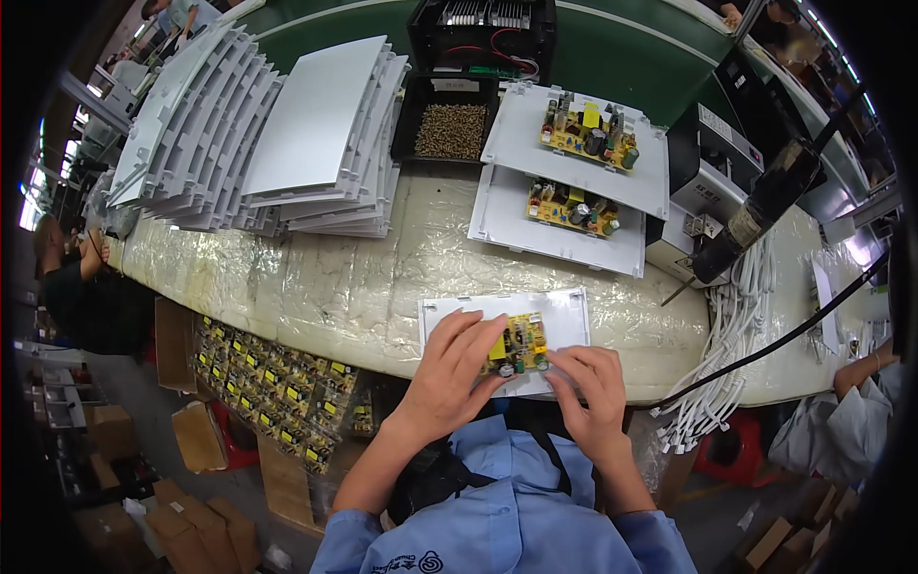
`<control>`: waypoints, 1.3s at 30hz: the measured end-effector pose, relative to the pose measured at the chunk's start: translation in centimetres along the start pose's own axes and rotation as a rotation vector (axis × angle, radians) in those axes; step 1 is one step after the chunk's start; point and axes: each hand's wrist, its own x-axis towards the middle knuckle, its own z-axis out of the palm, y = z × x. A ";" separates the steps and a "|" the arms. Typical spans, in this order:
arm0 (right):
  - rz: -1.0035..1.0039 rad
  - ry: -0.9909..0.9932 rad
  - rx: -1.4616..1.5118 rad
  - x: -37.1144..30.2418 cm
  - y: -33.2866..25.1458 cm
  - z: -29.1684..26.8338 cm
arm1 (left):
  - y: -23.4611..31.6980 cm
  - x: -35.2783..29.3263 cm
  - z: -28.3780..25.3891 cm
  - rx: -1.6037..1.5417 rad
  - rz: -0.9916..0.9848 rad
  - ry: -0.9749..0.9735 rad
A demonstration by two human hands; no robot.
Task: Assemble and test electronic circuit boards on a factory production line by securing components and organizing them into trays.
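A yellow circuit board [525, 337] with capacitors and other parts on it lies over a white plastic panel [562, 303] at the near edge of the bench. My left hand [449, 368] grips the board's left side, its fingers across the top and its thumb at the near edge. At the board's right side, my right hand [591, 387] holds the edge between thumb and curled fingers. My fingers hide part of the board and the panel's near side.
Two stacked white panels carry circuit boards [595, 137]. Left of them are a black bin of small screws [450, 131] and piles of white panels [311, 124]. An electric screwdriver [760, 210] hangs at right above white cables [732, 344]. More boards [277, 387] fill a box at lower left.
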 end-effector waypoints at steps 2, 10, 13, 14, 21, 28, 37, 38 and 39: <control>0.021 -0.024 0.032 -0.1 0.4 0.2 | 0.2 0.5 0.4 -0.012 -0.019 -0.039; -0.053 -0.049 0.015 -0.4 1.7 0.4 | 0.1 0.5 -1.3 0.133 -0.070 -0.086; -0.033 -0.073 -0.006 -0.5 1.6 0.4 | -0.7 -0.6 -1.2 0.041 -0.161 -0.103; -0.031 -0.073 -0.006 -0.5 1.7 0.5 | -0.9 -0.7 -1.0 0.040 -0.161 -0.104; 0.009 -0.022 -0.003 -0.8 2.1 0.6 | -2.1 0.4 -0.6 -0.061 -0.120 -0.108; 0.024 -0.014 -0.010 -1.2 2.2 0.2 | -2.1 0.9 -0.3 -0.106 -0.106 -0.126; 0.057 -0.034 -0.008 -1.2 2.2 -0.2 | -1.9 1.3 -0.2 -0.113 -0.112 -0.128; 0.060 -0.027 -0.023 -0.9 2.1 -0.5 | -1.8 1.4 -0.1 -0.123 -0.099 -0.129; 0.077 -0.058 0.011 -0.6 1.8 -1.0 | -1.8 1.3 0.0 -0.113 -0.110 -0.124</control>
